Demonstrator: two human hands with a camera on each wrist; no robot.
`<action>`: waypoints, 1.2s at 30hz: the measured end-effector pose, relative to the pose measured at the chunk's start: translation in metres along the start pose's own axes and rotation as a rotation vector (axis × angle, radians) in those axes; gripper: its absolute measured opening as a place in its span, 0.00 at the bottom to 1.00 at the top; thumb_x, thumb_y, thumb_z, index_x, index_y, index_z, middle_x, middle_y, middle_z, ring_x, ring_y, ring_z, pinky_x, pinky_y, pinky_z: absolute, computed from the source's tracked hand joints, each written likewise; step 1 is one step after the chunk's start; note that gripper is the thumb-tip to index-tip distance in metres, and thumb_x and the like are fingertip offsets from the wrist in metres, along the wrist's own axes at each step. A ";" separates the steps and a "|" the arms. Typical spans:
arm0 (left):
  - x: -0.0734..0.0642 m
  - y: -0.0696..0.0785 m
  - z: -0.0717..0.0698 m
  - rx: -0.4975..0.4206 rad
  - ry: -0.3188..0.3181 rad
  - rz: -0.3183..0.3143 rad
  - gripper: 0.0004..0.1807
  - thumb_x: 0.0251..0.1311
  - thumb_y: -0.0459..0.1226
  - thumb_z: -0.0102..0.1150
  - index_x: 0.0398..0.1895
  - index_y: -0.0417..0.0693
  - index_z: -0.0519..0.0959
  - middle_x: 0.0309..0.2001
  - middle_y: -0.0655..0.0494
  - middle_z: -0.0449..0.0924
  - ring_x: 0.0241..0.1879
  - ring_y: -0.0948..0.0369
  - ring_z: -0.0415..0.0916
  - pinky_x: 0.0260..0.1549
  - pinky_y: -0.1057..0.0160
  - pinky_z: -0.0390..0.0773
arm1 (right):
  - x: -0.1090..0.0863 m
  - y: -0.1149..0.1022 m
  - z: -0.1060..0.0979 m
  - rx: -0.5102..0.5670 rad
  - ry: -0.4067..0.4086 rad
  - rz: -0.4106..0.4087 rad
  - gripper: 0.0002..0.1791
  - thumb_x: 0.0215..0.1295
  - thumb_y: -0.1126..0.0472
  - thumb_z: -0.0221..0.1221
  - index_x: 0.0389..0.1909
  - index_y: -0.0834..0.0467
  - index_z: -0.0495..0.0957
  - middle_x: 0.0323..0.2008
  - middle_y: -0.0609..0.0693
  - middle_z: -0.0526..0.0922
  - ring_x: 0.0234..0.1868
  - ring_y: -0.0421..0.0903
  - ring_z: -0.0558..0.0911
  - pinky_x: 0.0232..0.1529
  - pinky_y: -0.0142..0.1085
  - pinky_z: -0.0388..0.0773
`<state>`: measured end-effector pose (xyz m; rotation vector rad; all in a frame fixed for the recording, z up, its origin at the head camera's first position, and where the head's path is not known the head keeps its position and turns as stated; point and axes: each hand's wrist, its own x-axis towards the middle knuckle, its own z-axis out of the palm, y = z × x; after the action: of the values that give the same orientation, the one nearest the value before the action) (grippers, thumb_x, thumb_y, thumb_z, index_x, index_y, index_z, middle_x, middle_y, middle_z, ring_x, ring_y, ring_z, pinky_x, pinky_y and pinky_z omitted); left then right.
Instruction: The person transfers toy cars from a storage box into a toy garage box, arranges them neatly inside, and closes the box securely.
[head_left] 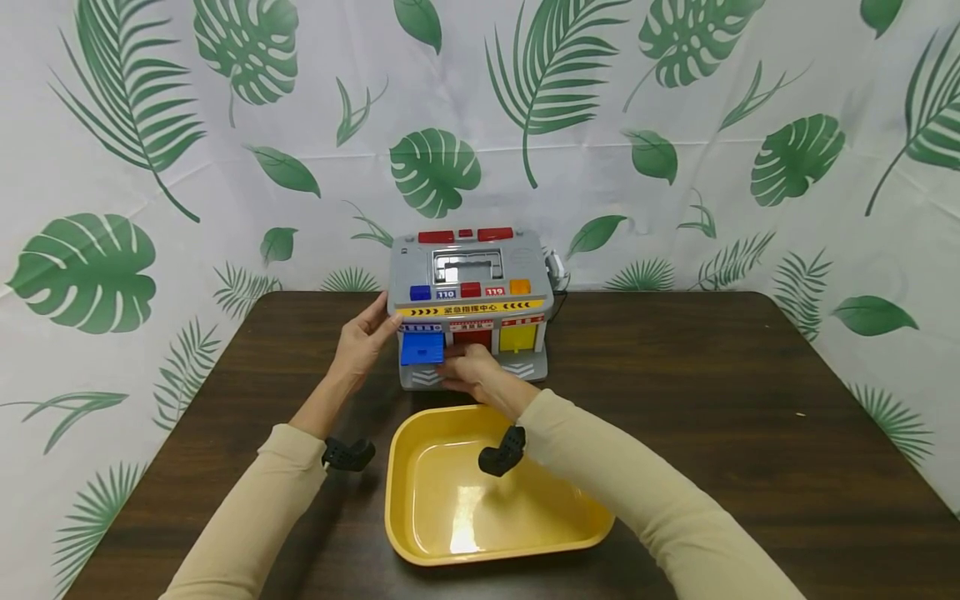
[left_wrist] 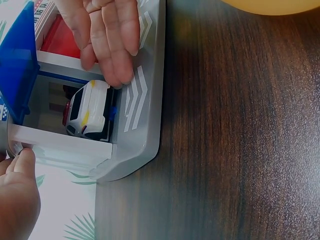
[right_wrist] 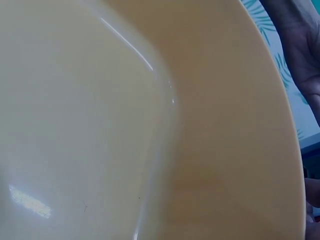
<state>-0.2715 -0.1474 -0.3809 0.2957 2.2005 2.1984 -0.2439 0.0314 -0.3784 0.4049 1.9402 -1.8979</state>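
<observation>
A grey toy emergency station (head_left: 468, 279) with blue, red and yellow doors stands at the back of the table. My left hand (head_left: 365, 337) holds its left edge, thumb at the front corner. The blue door (head_left: 422, 348) is swung up. In the left wrist view, a white toy car (left_wrist: 92, 110) with yellow marks sits in the doorway below that door. My right hand (left_wrist: 107, 40) has its fingers extended beside the car, fingertips at the doorway's front edge; whether they touch the car I cannot tell.
A yellow tray (head_left: 396, 475) lies in front of the station, below my right forearm; its rim (right_wrist: 287, 110) fills much of the right wrist view. A white part with a cord (head_left: 556, 271) hangs at the station's right side. A leaf-patterned cloth (head_left: 315, 192) stands behind the table.
</observation>
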 end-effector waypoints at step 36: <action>-0.001 0.000 0.000 0.023 0.008 -0.013 0.34 0.66 0.39 0.53 0.72 0.48 0.54 0.70 0.50 0.58 0.68 0.55 0.59 0.67 0.56 0.60 | -0.015 0.003 -0.008 -0.097 0.097 -0.106 0.16 0.64 0.67 0.56 0.52 0.67 0.71 0.48 0.61 0.77 0.47 0.55 0.79 0.55 0.46 0.76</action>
<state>-0.2710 -0.1478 -0.3813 0.2717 2.2272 2.1727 -0.2299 0.0402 -0.3736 0.3796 2.1465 -1.8705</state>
